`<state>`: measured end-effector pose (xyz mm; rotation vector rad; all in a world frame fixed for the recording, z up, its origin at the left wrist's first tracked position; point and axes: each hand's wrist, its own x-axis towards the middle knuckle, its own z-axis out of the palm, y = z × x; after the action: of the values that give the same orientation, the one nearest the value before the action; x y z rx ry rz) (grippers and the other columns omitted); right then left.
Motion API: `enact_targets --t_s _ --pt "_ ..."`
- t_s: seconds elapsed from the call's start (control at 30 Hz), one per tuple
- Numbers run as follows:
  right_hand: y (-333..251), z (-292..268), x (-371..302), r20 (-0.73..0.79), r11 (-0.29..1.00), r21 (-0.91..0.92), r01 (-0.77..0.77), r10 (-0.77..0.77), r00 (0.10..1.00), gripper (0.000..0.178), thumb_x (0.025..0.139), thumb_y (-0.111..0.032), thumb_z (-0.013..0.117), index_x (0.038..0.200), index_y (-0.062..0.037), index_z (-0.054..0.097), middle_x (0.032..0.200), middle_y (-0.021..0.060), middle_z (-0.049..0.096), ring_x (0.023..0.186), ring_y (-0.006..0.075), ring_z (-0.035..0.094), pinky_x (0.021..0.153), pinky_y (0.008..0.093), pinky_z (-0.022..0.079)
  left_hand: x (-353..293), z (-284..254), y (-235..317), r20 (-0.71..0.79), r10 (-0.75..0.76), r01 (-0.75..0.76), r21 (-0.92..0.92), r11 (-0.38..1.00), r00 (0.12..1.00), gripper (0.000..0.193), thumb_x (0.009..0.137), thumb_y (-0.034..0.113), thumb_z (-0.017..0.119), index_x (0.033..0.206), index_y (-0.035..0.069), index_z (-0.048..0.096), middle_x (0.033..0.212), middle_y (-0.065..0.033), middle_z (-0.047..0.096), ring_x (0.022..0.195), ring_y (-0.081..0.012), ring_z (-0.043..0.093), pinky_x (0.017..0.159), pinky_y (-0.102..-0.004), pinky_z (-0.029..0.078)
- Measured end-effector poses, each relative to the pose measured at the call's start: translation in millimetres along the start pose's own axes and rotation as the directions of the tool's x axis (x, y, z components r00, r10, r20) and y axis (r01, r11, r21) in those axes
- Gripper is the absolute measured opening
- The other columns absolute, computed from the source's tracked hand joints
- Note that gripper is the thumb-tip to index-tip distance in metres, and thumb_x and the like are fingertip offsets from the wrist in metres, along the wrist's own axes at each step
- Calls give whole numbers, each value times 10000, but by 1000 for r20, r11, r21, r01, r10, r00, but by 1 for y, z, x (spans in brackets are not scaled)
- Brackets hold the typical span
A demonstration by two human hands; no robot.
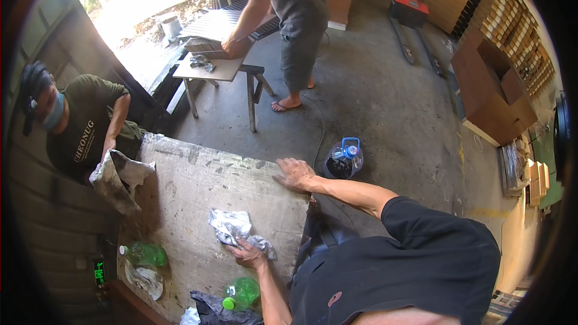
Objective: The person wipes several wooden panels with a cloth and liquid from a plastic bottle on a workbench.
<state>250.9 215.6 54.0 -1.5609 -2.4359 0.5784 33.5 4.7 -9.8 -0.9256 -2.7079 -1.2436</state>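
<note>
My left hand [248,255] presses a crumpled white-grey rag [231,224] against a worn, stained wooden tabletop [192,198], its fingers curled on the cloth's near edge. My right hand [295,174] rests with spread fingers on the table's far right corner and holds nothing. Close to my left forearm, a green clear plastic bottle [243,292] with a bright green cap lies beside a dark cloth [220,309]. At the table's left side lie a second green bottle [147,254] with a white cap and another soiled rag [144,280].
At the left, a masked co-worker [90,114] holds a dirty cloth [117,183]. Beyond, another person [298,30] handles stacked pieces on a small bench [226,69]. A blue-handled water jug [343,159] stands on the floor; a pallet jack [409,15] and brown cabinet [490,87] are at right.
</note>
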Motion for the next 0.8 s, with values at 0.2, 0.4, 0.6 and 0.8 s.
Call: enact_targets --t_s 0.2,0.4,0.6,0.8 --pt "1 -1 1 19 1000 12 -12 12 1000 600 952 -494 532 1304 -9 504 1202 238 621 1146 391 590 984 479 481 1 -6 14 23 -20 20 -9 1000 1000 675 995 464 502 1390 -83 479 1176 -342 633 1017 -487 640 850 -520 493" --pt "0 -2 1 16 1000 19 -20 20 1000 599 947 -495 542 1304 -17 507 1205 233 622 1151 387 591 982 482 483 0 -8 11 47 -31 32 -13 999 998 650 990 429 526 1377 -91 483 1195 -342 622 1039 -487 628 875 -524 482" --pt "1 1 0 4 1000 12 -16 16 1000 584 968 -518 505 1264 -15 508 1177 218 624 1155 374 589 983 471 480 2 -10 16 60 -48 46 27 999 997 642 984 394 533 1337 -142 489 1192 -364 612 1058 -497 617 894 -513 482" --pt "0 -2 0 15 1000 12 -14 14 1000 571 969 -514 505 1250 -17 511 1186 222 622 1161 376 585 989 470 474 1 -2 5 3 10 -10 -31 999 1000 669 987 458 521 1344 -107 503 1197 -354 613 1068 -497 611 896 -520 481"
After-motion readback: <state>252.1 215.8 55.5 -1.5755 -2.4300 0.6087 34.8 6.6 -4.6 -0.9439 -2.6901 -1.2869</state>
